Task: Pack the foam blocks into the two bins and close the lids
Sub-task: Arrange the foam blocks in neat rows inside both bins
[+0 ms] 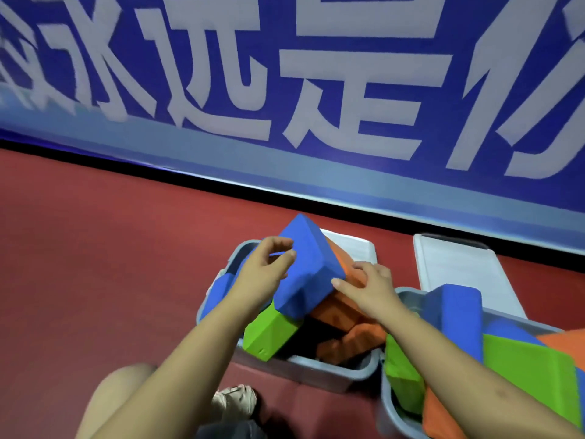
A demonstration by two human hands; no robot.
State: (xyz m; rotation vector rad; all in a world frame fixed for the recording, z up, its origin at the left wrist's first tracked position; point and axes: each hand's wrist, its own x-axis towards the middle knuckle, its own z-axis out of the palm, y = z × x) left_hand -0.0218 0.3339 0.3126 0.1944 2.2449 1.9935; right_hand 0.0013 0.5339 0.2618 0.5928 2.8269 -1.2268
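Note:
Two grey bins stand on the red floor, both with lids open. The left bin (pixel 357 372) is heaped with foam blocks: a green one (pixel 272 334), orange ones (pixel 335 312) and a large blue block (pixel 310 264) lying tilted on top. My left hand (pixel 269 267) pinches the blue block's left edge between thumb and curled fingers. My right hand (pixel 370 286) rests on an orange block, its thumb touching the blue block's lower right corner. The right bin (pixel 389 407) holds an upright blue block (pixel 452 312), a green block (pixel 531 369) and orange ones (pixel 443 416).
The left bin's white lid (pixel 357 248) and the right bin's lid (pixel 459 267) lie flat behind the bins. A blue banner wall (pixel 316 90) with large white characters runs close behind them. My knee (pixel 120 394) and shoe (pixel 234 397) are at the bottom left.

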